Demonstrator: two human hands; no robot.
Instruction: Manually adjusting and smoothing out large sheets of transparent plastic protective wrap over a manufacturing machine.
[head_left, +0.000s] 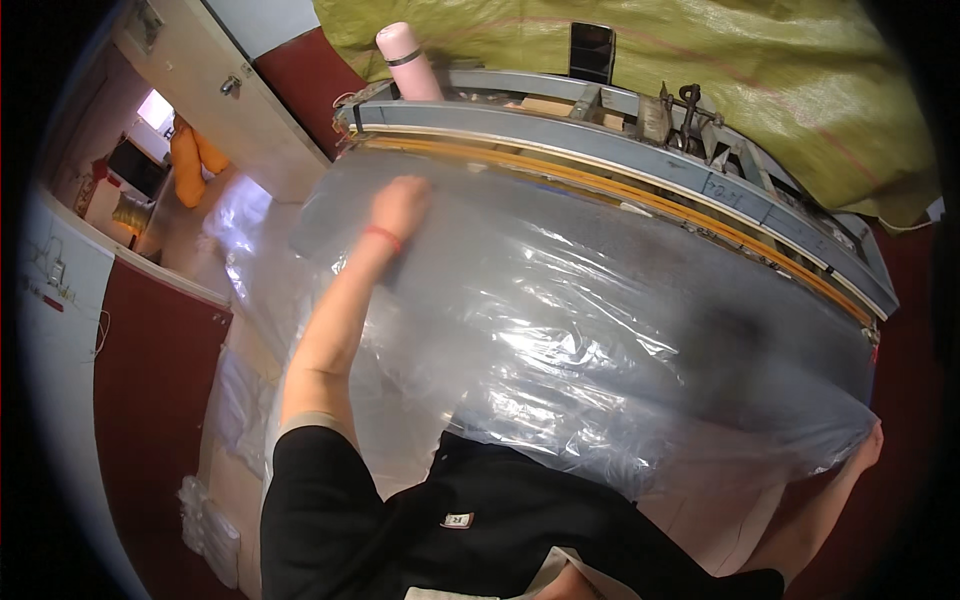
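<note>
A wide clear plastic sheet lies creased over the grey worktop and hangs down at its near side, against the front of my black shirt. My right hand, partly cut off by the dark rim, grips the sheet's right corner. Toward the far left of the worktop, my left hand, a red band on its wrist, rests on the sheet with its fingers curled in. What those fingers hold, if anything, is hidden and slightly blurred. Beyond the sheet runs a long grey metal frame with an orange-yellow strip along its near side.
A pink bottle and a dark phone stand at the frame's back. A rusty metal clamp sits on the frame, before a yellow-green tarp. At left are a door and clear plastic beside the worktop.
</note>
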